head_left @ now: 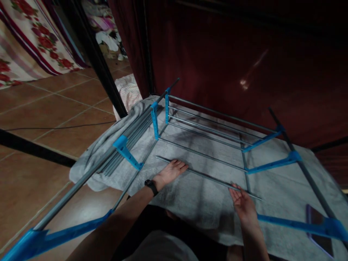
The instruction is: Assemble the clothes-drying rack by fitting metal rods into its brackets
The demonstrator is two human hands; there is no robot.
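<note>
Pale clothing (165, 248) and dark shorts (141, 230) fill the near edge, between the person's two outstretched arms. Just beyond, a grey metal rod (208, 177) runs across the middle, slanting from far left to near right over a grey blanket (190, 199). The left hand (170, 172), with a black watch (151, 187) at its wrist, has its fingers together over the rod's left part; how firmly they grip, I cannot tell. The right hand (243, 203) is turned palm up, thumb and fingers closed on the rod near its right end. The rod's left end is near a blue bracket (127, 152) but apart from it. Around both hands stands a rack of grey bars and blue brackets, with crossbars (202, 154) joining its far part. More rods (127, 145) lie bundled at the left, and a phone (320, 232) lies at the near right. A dark red curtain (217, 65) hangs on the far side; tiled floor (65, 105) shows at the left.
</note>
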